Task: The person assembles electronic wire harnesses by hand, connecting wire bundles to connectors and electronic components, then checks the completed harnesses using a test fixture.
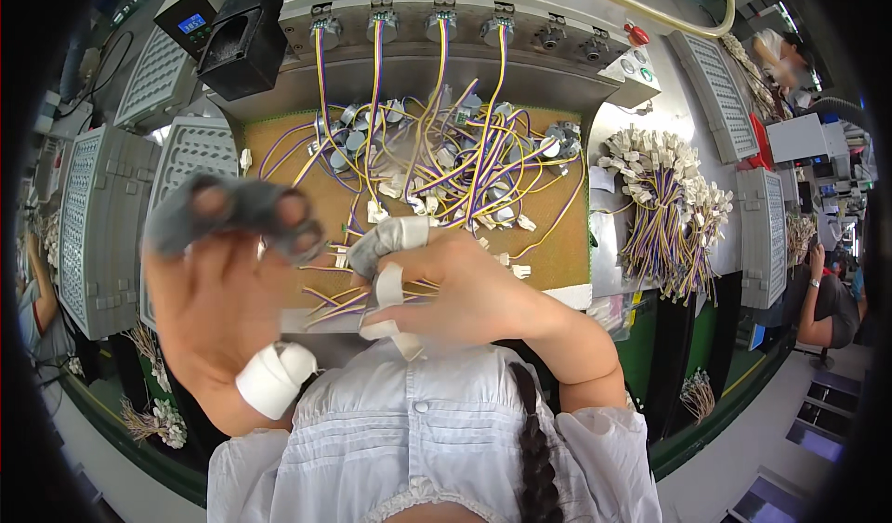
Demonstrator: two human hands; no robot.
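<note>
My left hand point(218, 286) is raised at the left of the work surface, blurred by motion. Its thumb, wrapped in white tape, stands apart from fingers wearing grey finger covers, and nothing shows between them. My right hand point(465, 286) is over the front edge, its taped fingers bent and drawn together; whatever they may hold is hidden. Just beside its fingertips lie loose yellow and purple wires point(325, 309). Beyond both hands, small round motors with wire leads point(446, 151) lie tangled on the brown mat point(557, 216). Several more motors point(440, 27) sit along the metal fixture, leads hanging down.
A bundle of wires with white connectors point(664, 207) rests on the metal bench at right. Grey slotted trays point(102, 226) stand at left, and others at far right. A black box-shaped nozzle point(243, 35) rises at back left. Other people sit at both sides.
</note>
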